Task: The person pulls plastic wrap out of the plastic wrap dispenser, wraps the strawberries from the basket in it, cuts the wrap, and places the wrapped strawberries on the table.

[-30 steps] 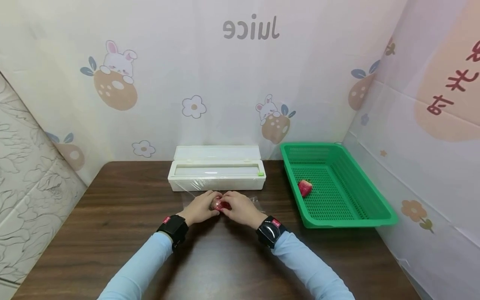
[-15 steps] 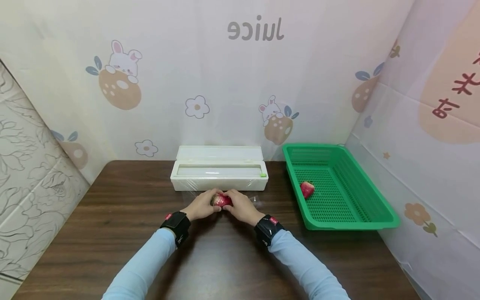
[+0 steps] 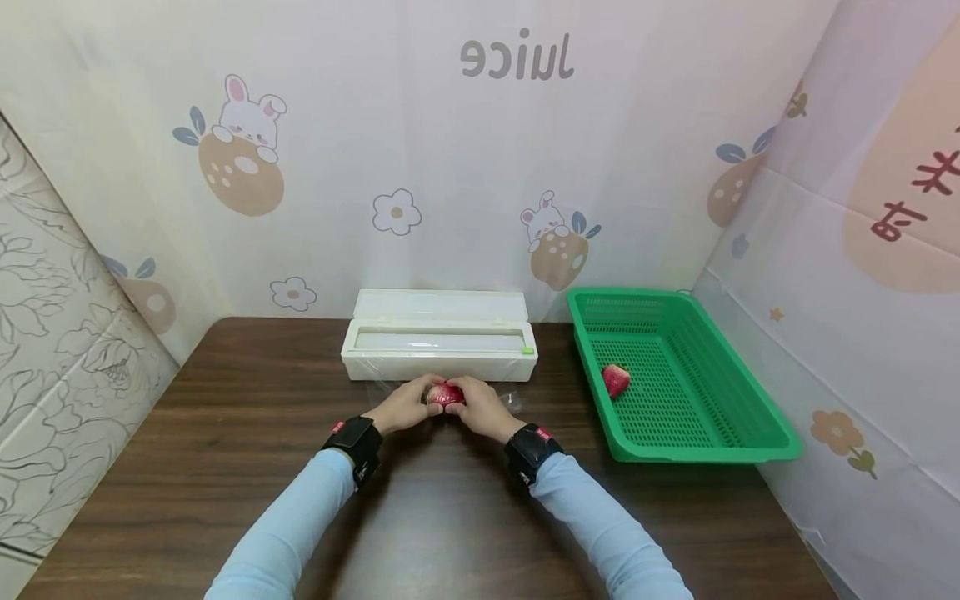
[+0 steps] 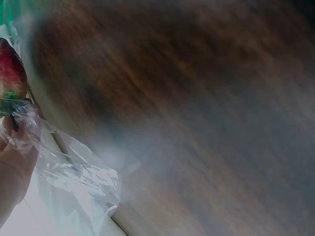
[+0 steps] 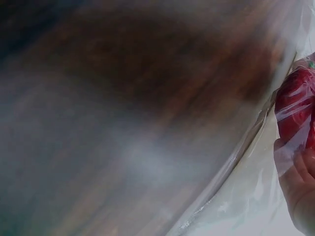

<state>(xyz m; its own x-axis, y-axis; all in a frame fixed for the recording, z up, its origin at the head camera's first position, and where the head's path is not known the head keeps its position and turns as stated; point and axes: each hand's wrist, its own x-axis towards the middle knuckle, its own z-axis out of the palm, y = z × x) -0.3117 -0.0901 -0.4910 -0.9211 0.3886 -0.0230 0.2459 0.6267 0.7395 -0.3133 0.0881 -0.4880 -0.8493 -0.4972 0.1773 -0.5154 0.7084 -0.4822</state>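
A red apple (image 3: 447,395), pale toward its stem end, is held between both hands just in front of the white box. Clear cling film (image 4: 81,174) covers it in the wrist views and hangs in loose folds. My left hand (image 3: 403,406) grips the apple's left side, thumb in front and fingers over the back. From the other side my right hand (image 3: 483,409) grips it the same way. In the right wrist view, film lies tight across the apple's red skin (image 5: 295,105). The palms hide part of the fruit in the head view.
Behind the hands stands the white cling film box (image 3: 438,367), lid raised, with film drawn over its front. A green basket (image 3: 705,451) on the right holds another red apple (image 3: 616,381). Printed curtains (image 3: 450,250) border the brown table (image 3: 187,467).
More of the apple shows between my hands, and it has turned slightly in their grip. The head view has shifted a little. Box and basket stay in place.
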